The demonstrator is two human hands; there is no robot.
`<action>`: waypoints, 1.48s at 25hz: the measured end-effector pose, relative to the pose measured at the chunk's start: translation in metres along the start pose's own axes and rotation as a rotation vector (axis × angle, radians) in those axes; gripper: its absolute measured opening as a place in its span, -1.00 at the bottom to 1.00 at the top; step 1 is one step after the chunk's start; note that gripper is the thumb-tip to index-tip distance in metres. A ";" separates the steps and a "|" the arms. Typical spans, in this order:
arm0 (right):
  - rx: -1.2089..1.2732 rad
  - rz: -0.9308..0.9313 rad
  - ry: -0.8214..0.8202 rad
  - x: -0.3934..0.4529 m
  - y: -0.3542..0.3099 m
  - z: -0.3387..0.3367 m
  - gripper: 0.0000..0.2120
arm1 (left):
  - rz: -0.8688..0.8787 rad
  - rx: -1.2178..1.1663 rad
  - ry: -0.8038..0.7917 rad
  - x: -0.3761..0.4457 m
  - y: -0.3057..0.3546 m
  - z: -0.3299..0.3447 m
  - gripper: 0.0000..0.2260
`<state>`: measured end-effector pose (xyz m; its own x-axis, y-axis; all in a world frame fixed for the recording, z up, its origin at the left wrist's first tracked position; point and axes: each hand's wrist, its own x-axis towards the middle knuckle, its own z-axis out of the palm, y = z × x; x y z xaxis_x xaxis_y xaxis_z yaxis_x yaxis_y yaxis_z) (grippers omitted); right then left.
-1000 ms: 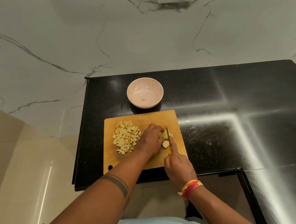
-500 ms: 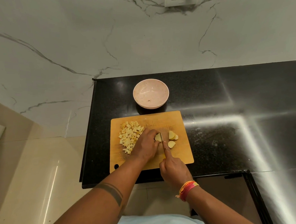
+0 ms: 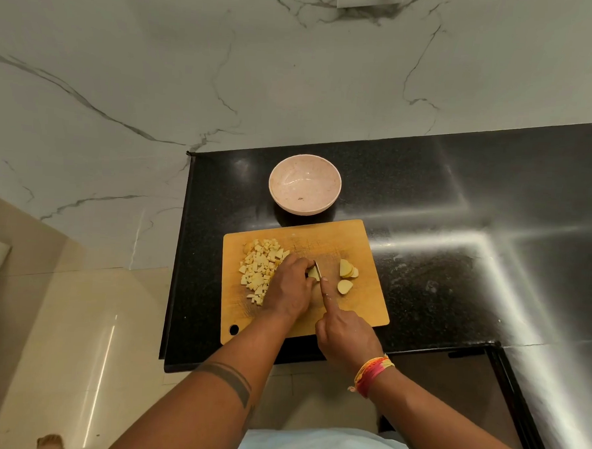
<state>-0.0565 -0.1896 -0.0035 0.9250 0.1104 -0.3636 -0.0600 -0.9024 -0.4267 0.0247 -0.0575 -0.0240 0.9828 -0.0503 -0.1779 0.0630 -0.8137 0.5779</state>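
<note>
1. From my remote seat I see the left hand [image 3: 289, 285] lying knuckles-up on the middle of the wooden cutting board [image 3: 369, 310]. Its fingers curl down onto a potato piece [image 3: 312, 275] and hold it against the board.
2. Only a small pale edge of that potato piece shows, at the fingertips on the hand's right side. The rest is hidden under the hand.
3. The right hand [image 3: 345, 336] grips the knife [image 3: 317, 268]. The handle is buried in the fist, and the index finger stretches forward along the back of the blade.
4. The blade stands on edge, pointing away from me, against the exposed face of the potato piece. The piece therefore sits between the left fingertips and the blade.
5. The right hand is nearer to me than the left, over the board's near part, and the two hands are just beside each other.
6. Right of the blade, apart from both hands, lie the potato slices [image 3: 348, 271]: a few overlapping, with one more alone just nearer to me.
7. A pile of diced potato [image 3: 259, 268] lies on the board's left part, and its edge reaches the back of the left hand.
8. A pink bowl [image 3: 306, 163] stands just beyond the board's far edge on the black countertop [image 3: 493, 234].
9. A woven orange-and-pink wristband [image 3: 370, 374] circles the right wrist, and a dark tattoo band [image 3: 228, 380] rings the left forearm.
</note>
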 end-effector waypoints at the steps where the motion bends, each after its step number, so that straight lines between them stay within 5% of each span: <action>1: -0.015 -0.001 -0.017 0.002 -0.001 0.000 -0.27 | -0.004 0.002 0.006 0.000 0.000 0.000 -0.68; 26: 0.022 0.044 -0.054 -0.039 0.006 0.005 -0.24 | -0.025 -0.020 0.046 -0.002 0.001 -0.002 -0.77; 37: 0.091 0.000 0.020 -0.021 0.005 -0.008 -0.21 | -0.021 0.020 -0.012 0.000 0.005 -0.001 -0.62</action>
<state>-0.0735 -0.1998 0.0092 0.9322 0.1017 -0.3473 -0.0925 -0.8608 -0.5005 0.0252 -0.0615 -0.0203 0.9792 -0.0394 -0.1993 0.0803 -0.8260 0.5579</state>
